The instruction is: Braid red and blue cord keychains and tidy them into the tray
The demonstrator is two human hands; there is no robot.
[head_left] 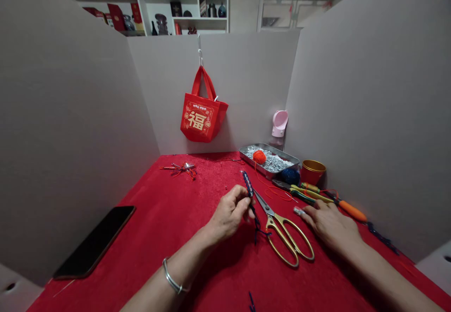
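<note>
The counter (148, 251) is red. The right hand (333, 225) is low by the pliers (299, 191); I can't tell if it holds anything. The left hand (230, 213) is nearer, its grip pinched tight on the blue cord (248, 183). Gold scissors (269, 210) lie just right. The cord's long braid points away, a bit left; loose ends trail back.

Two hands (233, 211) (333, 222), one held braid (248, 183), one pair of scissors (271, 214), one phone (97, 241)
</note>
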